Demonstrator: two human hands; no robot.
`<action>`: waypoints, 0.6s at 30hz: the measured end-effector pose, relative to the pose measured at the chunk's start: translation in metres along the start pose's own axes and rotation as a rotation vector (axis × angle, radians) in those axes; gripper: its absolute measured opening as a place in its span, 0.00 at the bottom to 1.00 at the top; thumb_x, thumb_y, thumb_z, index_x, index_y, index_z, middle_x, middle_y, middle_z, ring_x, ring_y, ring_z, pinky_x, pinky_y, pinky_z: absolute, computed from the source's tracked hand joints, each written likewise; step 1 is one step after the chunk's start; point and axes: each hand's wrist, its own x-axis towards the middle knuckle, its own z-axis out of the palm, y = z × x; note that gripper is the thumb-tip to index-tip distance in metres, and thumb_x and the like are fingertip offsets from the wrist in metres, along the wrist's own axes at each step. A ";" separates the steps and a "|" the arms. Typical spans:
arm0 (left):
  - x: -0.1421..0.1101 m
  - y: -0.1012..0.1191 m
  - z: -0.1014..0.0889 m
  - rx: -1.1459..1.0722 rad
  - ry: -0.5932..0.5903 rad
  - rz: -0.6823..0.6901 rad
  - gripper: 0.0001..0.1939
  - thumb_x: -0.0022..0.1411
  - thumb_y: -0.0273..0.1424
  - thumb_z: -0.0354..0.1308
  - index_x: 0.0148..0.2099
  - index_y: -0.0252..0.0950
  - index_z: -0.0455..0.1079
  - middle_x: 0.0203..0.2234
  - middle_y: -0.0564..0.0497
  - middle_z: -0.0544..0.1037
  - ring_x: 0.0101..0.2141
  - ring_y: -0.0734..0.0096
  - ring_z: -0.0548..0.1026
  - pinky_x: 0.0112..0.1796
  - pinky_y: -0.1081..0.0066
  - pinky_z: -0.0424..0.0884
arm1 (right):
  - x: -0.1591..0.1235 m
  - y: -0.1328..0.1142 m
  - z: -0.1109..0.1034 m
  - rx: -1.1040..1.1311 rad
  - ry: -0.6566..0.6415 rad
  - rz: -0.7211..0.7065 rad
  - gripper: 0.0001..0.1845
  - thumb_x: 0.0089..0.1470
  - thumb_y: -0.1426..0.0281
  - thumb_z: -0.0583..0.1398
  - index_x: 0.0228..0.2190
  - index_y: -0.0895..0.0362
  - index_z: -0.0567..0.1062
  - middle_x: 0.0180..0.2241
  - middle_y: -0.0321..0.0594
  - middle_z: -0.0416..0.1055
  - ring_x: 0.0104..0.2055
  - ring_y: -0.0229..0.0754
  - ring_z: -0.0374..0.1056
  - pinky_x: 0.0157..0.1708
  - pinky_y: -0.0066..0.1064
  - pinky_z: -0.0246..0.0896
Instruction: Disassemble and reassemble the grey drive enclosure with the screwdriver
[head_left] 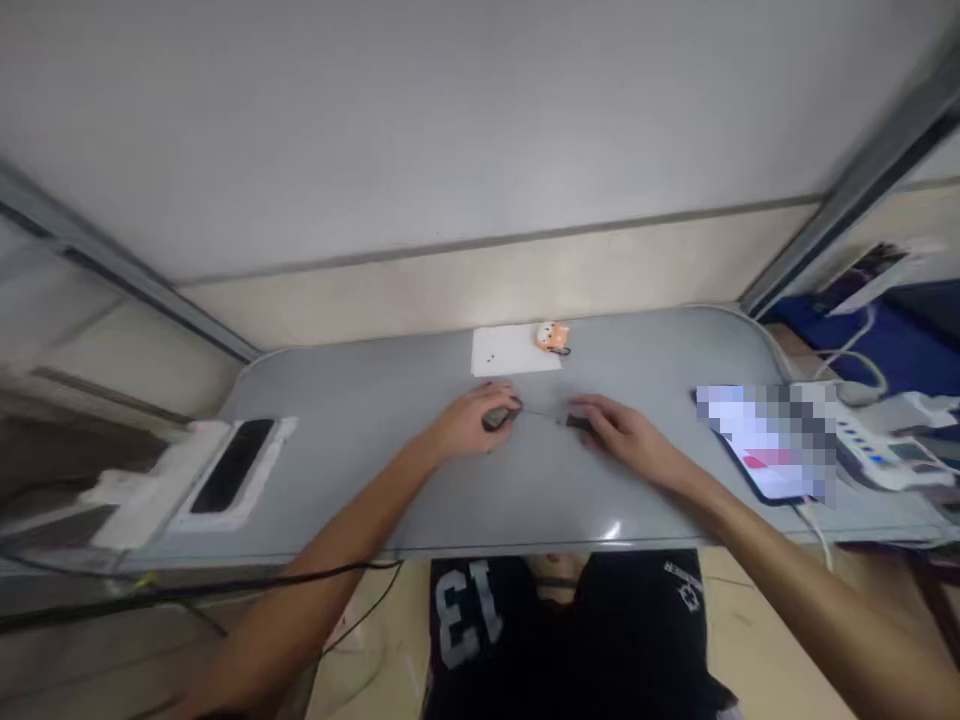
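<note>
Your L hand [469, 422] is curled part-closed round a dark rounded thing [501, 416], mid-bench, w/ fingers over its far side; part of it's covered, so can't tell exactly what it is. Your R hand [622, 435] is closed too, thumb & fingers on a short dark piece [578, 423]; its near end is lost under your fingers. A thin line [541, 413] shows faintly btwn the two; too fine & blurry to say whether it's a wire or where it ends.

Just beyond your hands on the bench [637, 360] is a white sheet [506, 352] w/ a few dark specks [490, 358], too small to ID. An orange-and-white toy [553, 337] sits on its R side, hiding that bit.

Far L, a dark phone-like slab [232, 466] lies on a white base, no detail readable. Far R, a lit phone [757, 440] is partly pixelated, so its screen can't be read; a white power strip [874, 450] is next to it, also partly masked. Your forearms run off the bottom of the view.
</note>
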 end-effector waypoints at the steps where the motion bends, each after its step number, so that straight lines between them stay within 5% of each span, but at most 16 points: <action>1: 0.000 0.000 0.000 -0.010 0.004 0.007 0.11 0.64 0.27 0.60 0.49 0.39 0.75 0.53 0.46 0.81 0.61 0.58 0.74 0.60 0.57 0.73 | -0.001 0.002 0.000 0.014 0.041 -0.025 0.25 0.68 0.53 0.54 0.60 0.49 0.73 0.32 0.37 0.78 0.33 0.44 0.74 0.35 0.36 0.69; 5: 0.000 0.002 0.001 -0.029 0.018 0.032 0.11 0.64 0.25 0.60 0.49 0.40 0.75 0.53 0.46 0.81 0.61 0.59 0.75 0.61 0.57 0.72 | -0.004 0.007 0.002 0.085 0.209 -0.077 0.23 0.57 0.55 0.67 0.51 0.50 0.80 0.48 0.43 0.82 0.48 0.50 0.78 0.50 0.42 0.71; 8: 0.000 0.003 0.001 -0.025 0.022 0.047 0.11 0.64 0.25 0.60 0.49 0.40 0.75 0.52 0.46 0.81 0.60 0.59 0.75 0.62 0.57 0.71 | -0.006 0.007 0.009 0.149 0.291 -0.058 0.19 0.53 0.55 0.70 0.43 0.52 0.82 0.47 0.43 0.82 0.47 0.50 0.78 0.51 0.42 0.71; 13: 0.002 0.004 -0.001 -0.028 0.013 0.057 0.11 0.65 0.25 0.60 0.49 0.39 0.74 0.52 0.45 0.81 0.60 0.59 0.76 0.62 0.56 0.71 | -0.008 -0.001 0.011 0.117 0.220 0.041 0.27 0.67 0.48 0.53 0.53 0.52 0.77 0.33 0.40 0.80 0.26 0.43 0.72 0.32 0.38 0.68; 18: 0.003 0.003 -0.002 -0.023 0.010 0.060 0.11 0.66 0.25 0.60 0.49 0.39 0.75 0.52 0.45 0.81 0.60 0.59 0.76 0.61 0.55 0.73 | -0.007 -0.013 0.002 0.074 0.244 -0.087 0.22 0.67 0.54 0.56 0.56 0.51 0.74 0.37 0.41 0.79 0.40 0.46 0.76 0.44 0.40 0.69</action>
